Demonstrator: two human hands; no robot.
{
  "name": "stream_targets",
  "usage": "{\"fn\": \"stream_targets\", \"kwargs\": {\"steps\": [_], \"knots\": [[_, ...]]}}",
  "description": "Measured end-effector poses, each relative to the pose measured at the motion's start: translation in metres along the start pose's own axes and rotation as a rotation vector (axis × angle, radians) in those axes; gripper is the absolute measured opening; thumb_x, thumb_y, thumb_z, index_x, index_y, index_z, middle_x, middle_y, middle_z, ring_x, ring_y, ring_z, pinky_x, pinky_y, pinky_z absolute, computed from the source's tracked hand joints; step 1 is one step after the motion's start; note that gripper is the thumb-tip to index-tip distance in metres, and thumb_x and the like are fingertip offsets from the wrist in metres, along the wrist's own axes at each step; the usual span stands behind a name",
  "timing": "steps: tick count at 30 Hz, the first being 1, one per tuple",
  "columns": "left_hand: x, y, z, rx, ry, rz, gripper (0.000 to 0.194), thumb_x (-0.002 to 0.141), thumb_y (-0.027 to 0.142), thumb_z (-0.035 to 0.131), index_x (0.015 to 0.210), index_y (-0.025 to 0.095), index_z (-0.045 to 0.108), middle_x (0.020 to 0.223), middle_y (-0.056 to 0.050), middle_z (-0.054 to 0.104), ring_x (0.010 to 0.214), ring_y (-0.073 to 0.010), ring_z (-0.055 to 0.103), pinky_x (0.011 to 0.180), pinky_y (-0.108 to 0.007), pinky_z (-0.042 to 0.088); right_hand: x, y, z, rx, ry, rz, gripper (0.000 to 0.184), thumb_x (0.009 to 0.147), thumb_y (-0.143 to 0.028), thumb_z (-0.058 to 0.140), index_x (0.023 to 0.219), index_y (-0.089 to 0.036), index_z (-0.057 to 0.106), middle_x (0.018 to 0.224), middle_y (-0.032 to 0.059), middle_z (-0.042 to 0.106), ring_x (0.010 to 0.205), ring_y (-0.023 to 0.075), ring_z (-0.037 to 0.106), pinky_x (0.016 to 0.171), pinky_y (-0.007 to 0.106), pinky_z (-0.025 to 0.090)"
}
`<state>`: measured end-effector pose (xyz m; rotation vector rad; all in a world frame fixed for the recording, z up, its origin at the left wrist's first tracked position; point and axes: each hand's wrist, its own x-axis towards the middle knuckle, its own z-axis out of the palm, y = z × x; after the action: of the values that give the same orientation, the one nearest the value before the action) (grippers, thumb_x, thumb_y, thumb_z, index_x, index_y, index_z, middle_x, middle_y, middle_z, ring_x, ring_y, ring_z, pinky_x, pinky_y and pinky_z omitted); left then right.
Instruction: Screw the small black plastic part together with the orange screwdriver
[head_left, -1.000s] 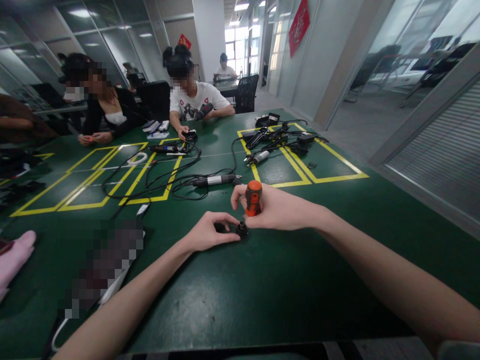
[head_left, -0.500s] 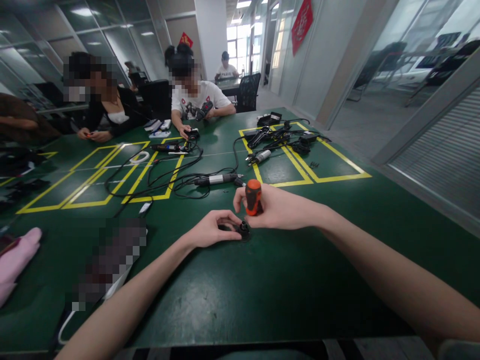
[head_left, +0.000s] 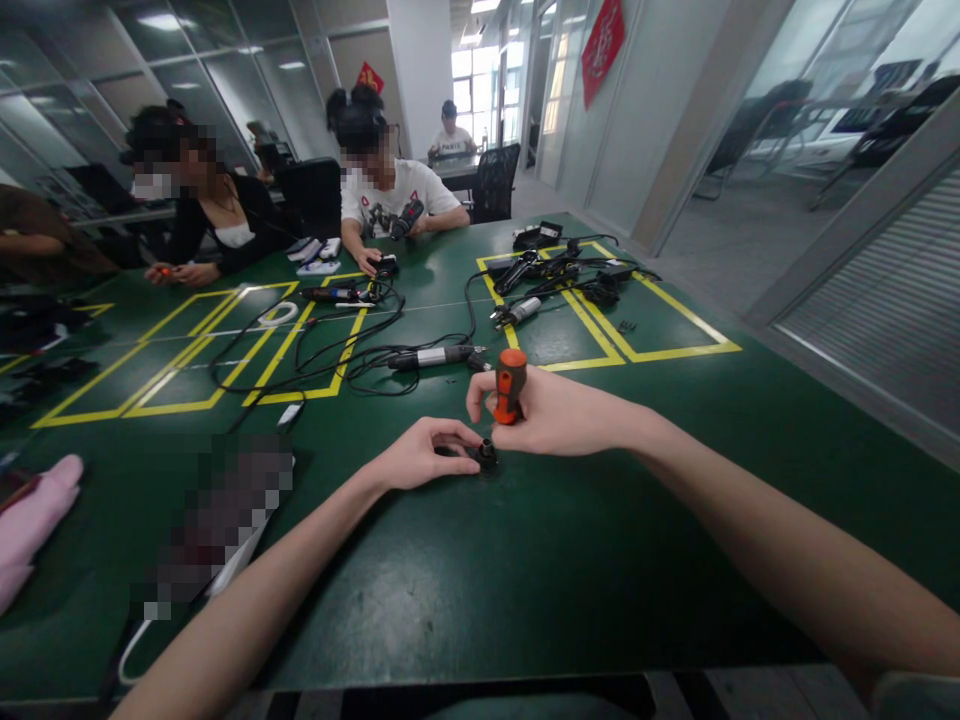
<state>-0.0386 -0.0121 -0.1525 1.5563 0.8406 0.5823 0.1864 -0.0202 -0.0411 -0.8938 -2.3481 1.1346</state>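
Observation:
My right hand (head_left: 540, 408) is closed round a screwdriver (head_left: 510, 385) with an orange and dark grey handle that stands nearly upright. Its shaft is hidden by my fingers. Just to the left and lower, my left hand (head_left: 427, 452) pinches a small black part (head_left: 487, 455) against the green table. A short round post sticks up from that part, and its left side lies under my fingers. Beyond my hands rests a black and silver corded power tool (head_left: 433, 358).
Yellow tape (head_left: 577, 362) marks boxes on the table (head_left: 525, 600). Tangled black cables and another silver-bodied tool (head_left: 517, 312) lie at the far right. A pink cloth item (head_left: 41, 530) sits at left. Across the table a person (head_left: 405, 205) holds a drill (head_left: 407, 218).
The screwdriver handle has shifted slightly up and right and tilted a little in my right hand. My left hand stays on the black part.

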Motion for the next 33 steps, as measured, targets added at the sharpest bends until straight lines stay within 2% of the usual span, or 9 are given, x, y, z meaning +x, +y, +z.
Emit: {"fn": "stream_targets", "kwargs": {"steps": [3, 8, 12, 15, 20, 24, 27, 33], "knots": [[-0.0003, 0.0, -0.0006, 0.011, -0.015, -0.012, 0.043, 0.071, 0.035, 0.091, 0.104, 0.011, 0.077, 0.097, -0.009, 0.081, 0.086, -0.0188, 0.075, 0.092, -0.033, 0.058, 0.0007, 0.0013, 0.0005, 0.011, -0.008, 0.008, 0.01, 0.078, -0.025, 0.063, 0.084, -0.02, 0.057, 0.072, -0.0042, 0.056, 0.066, 0.013, 0.05, 0.064, 0.028, 0.038], [-0.0008, -0.0001, 0.0012, 0.017, -0.021, 0.004, 0.057, 0.069, 0.031, 0.091, 0.12, 0.013, 0.075, 0.11, -0.011, 0.08, 0.097, -0.0214, 0.075, 0.1, -0.037, 0.056, 0.0021, 0.0029, 0.0008, 0.045, 0.004, 0.0, 0.007, 0.08, -0.024, 0.061, 0.084, -0.019, 0.058, 0.073, -0.0033, 0.057, 0.065, 0.0125, 0.048, 0.063, 0.027, 0.039], [-0.0009, -0.0006, 0.0057, 0.048, 0.033, 0.018, 0.052, 0.062, 0.029, 0.095, 0.108, 0.013, 0.078, 0.105, -0.009, 0.08, 0.094, -0.0208, 0.074, 0.097, -0.036, 0.057, 0.0002, -0.0004, -0.0004, 0.017, -0.023, 0.018, 0.01, 0.076, -0.018, 0.062, 0.085, -0.02, 0.058, 0.07, -0.0052, 0.056, 0.063, 0.012, 0.048, 0.061, 0.026, 0.038], [-0.0009, -0.0002, 0.0079, 0.076, 0.049, 0.022, 0.044, 0.064, 0.031, 0.093, 0.101, 0.013, 0.078, 0.1, -0.008, 0.081, 0.088, -0.0193, 0.072, 0.093, -0.035, 0.057, -0.0002, -0.0014, -0.0002, -0.008, -0.033, 0.022, 0.011, 0.075, -0.017, 0.063, 0.084, -0.02, 0.058, 0.069, -0.0053, 0.055, 0.063, 0.0122, 0.048, 0.061, 0.026, 0.038], [-0.0012, 0.0033, 0.0059, 0.124, 0.008, 0.032, 0.041, 0.072, 0.032, 0.089, 0.107, 0.013, 0.079, 0.102, -0.008, 0.081, 0.087, -0.019, 0.072, 0.093, -0.034, 0.058, 0.0013, 0.0021, 0.0009, -0.01, -0.008, -0.011, 0.006, 0.081, -0.02, 0.062, 0.085, -0.02, 0.057, 0.074, -0.004, 0.057, 0.066, 0.0129, 0.049, 0.064, 0.027, 0.038], [-0.0017, 0.0055, 0.0041, 0.164, -0.011, 0.029, 0.045, 0.076, 0.032, 0.086, 0.116, 0.013, 0.078, 0.105, -0.008, 0.08, 0.088, -0.0183, 0.072, 0.09, -0.032, 0.058, 0.0, 0.0037, 0.0006, 0.022, -0.027, -0.021, 0.014, 0.078, -0.018, 0.064, 0.09, -0.02, 0.057, 0.071, -0.0063, 0.052, 0.065, 0.0125, 0.047, 0.063, 0.027, 0.037], [-0.0014, 0.0047, 0.0052, 0.178, 0.005, 0.03, 0.053, 0.073, 0.032, 0.088, 0.121, 0.013, 0.076, 0.102, -0.007, 0.079, 0.087, -0.0175, 0.07, 0.088, -0.031, 0.057, -0.0011, 0.0038, 0.0013, 0.043, -0.058, -0.001, 0.02, 0.075, -0.015, 0.064, 0.092, -0.02, 0.056, 0.068, -0.0082, 0.049, 0.064, 0.012, 0.046, 0.062, 0.026, 0.036], [-0.0008, 0.0018, 0.0082, 0.126, 0.056, 0.042, 0.041, 0.07, 0.033, 0.091, 0.104, 0.013, 0.078, 0.098, -0.007, 0.079, 0.084, -0.0168, 0.069, 0.085, -0.029, 0.056, 0.001, 0.0029, 0.002, 0.032, 0.001, -0.021, 0.007, 0.08, -0.019, 0.062, 0.084, -0.02, 0.057, 0.074, -0.0046, 0.056, 0.068, 0.0127, 0.049, 0.066, 0.027, 0.038]]}}
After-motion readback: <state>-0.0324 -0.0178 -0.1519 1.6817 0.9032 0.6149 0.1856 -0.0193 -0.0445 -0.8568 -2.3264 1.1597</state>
